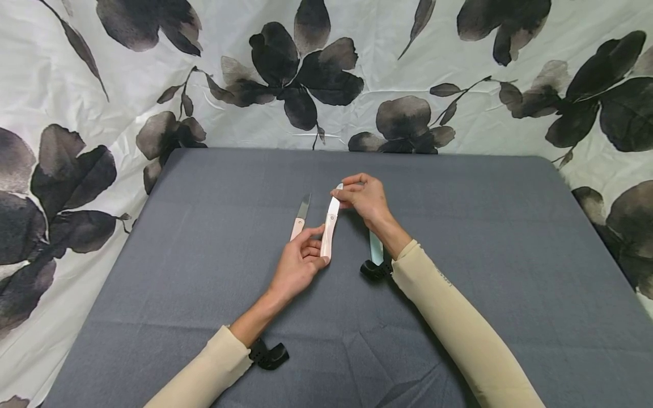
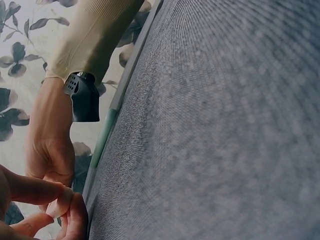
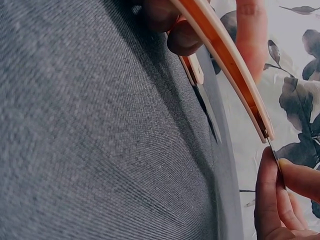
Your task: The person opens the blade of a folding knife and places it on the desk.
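Above the table, a folding knife (image 1: 329, 235) with a pale pink handle is held with its blade swung out. My left hand (image 1: 300, 263) grips the handle between thumb and fingers. Near the tip, thumb and fingers of my right hand (image 1: 368, 198) pinch the blade, as the right wrist view shows on the thin blade (image 3: 274, 155). A slot runs along the handle (image 3: 230, 65). A second pink folding knife (image 1: 297, 228), blade out, lies on the table left of the held one, its lower handle hidden behind my left hand.
A mint-green long object (image 1: 376, 247) lies under my right wrist, partly hidden by the arm. Grey cloth covers the table (image 1: 484, 226), and a floral-patterned sheet (image 1: 336, 124) lies beyond its edges. Black wrist cameras (image 1: 269, 356) hang below both sleeves.
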A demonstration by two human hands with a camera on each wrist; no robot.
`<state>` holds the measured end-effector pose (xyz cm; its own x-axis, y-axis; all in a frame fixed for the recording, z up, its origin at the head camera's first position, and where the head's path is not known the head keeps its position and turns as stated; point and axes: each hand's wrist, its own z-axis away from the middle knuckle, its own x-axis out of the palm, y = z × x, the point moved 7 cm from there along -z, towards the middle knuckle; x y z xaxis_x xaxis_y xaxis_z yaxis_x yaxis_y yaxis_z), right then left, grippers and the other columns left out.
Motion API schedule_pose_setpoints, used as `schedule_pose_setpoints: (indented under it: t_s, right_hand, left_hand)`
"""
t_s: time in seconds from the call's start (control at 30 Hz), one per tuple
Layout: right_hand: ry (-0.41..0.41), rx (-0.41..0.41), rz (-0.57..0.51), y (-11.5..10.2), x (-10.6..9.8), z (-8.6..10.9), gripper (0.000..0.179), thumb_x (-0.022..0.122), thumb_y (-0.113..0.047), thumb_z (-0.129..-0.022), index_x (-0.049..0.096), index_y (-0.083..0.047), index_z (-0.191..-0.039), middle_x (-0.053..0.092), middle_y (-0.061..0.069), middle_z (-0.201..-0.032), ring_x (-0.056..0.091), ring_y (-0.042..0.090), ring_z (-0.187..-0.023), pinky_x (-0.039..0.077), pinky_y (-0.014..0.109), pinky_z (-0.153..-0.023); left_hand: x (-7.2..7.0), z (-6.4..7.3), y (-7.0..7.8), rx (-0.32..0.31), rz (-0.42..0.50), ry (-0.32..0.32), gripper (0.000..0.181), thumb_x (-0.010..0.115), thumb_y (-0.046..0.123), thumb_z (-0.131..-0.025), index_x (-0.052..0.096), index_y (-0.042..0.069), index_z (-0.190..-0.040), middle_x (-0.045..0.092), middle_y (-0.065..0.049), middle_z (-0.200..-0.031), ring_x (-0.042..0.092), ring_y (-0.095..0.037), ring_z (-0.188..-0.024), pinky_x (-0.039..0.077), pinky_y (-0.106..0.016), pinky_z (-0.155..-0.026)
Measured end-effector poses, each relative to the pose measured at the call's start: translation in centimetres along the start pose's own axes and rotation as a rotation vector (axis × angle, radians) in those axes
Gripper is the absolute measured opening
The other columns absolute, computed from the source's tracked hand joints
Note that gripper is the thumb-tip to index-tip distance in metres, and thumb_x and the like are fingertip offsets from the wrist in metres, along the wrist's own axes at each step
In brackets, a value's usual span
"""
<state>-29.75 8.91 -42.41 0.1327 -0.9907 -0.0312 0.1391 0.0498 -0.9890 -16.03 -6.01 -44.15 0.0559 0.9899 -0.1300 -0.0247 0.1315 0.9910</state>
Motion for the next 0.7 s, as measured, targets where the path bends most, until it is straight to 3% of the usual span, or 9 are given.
schedule_pose_setpoints:
  t_s: [0.7]
  right_hand:
    - [-0.050,0.002,0.015,0.29,-0.45,-0.60,0.038,0.075,-0.001,-0.093,0.056,0.005,-0.126,0.074,-0.006,-0.080,0.075,0.008,-0.074,0.063,0.027,-0.071]
  left_hand:
    - [0.26,-0.19,0.10,-0.019,-0.014,-0.033,0.066,0.070,-0.010,-0.087,0.055,0.006,-0.149,0.067,-0.023,-0.110,0.065,-0.014,-0.085,0.053,-0.018,-0.073]
